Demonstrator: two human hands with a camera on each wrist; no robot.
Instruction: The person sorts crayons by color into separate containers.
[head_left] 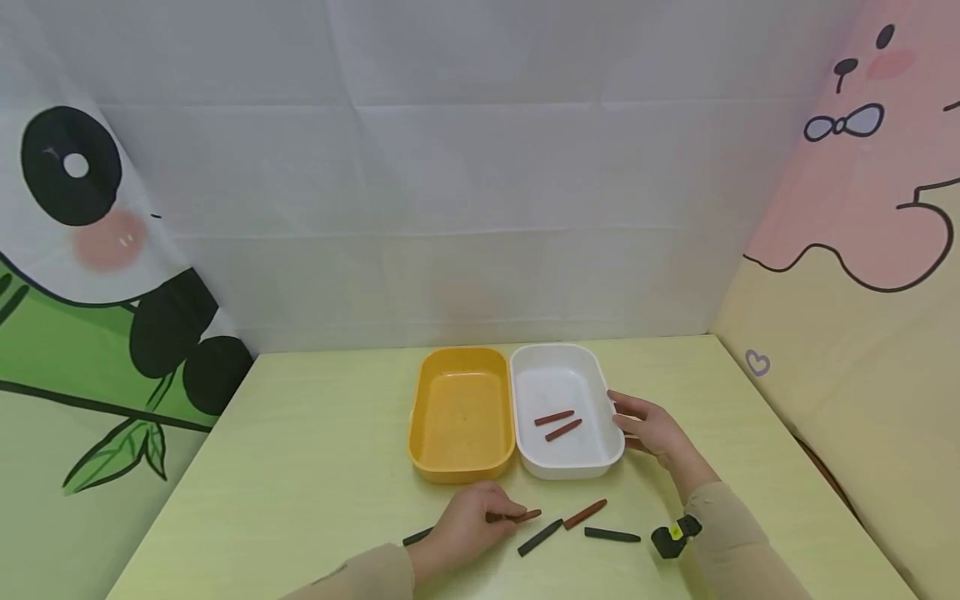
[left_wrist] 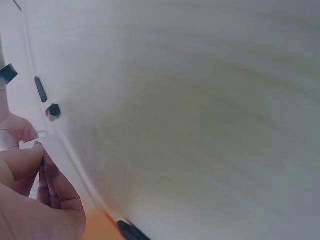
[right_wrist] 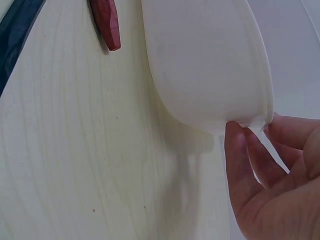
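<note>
My left hand (head_left: 471,527) pinches a red-brown crayon (head_left: 529,516) low over the table, in front of the yellow tray; its tip sticks out past the fingers. In the left wrist view, thumb and fingertips meet, and the crayon is hard to make out. At the right side of the white tray (head_left: 567,472), my right hand (head_left: 654,429) grips the rim and outer wall. Two red-brown crayons (head_left: 553,417) lie inside that tray. Near the left hand are another red-brown crayon (head_left: 586,514) and a black crayon (head_left: 540,538) on the table.
The yellow tray (head_left: 462,476) stands against the white one's left side. Another black crayon (head_left: 612,535) lies at the front right. A further black crayon (head_left: 417,537) is partly hidden behind the left wrist. Printed cloth walls (head_left: 480,208) border the table (head_left: 315,450).
</note>
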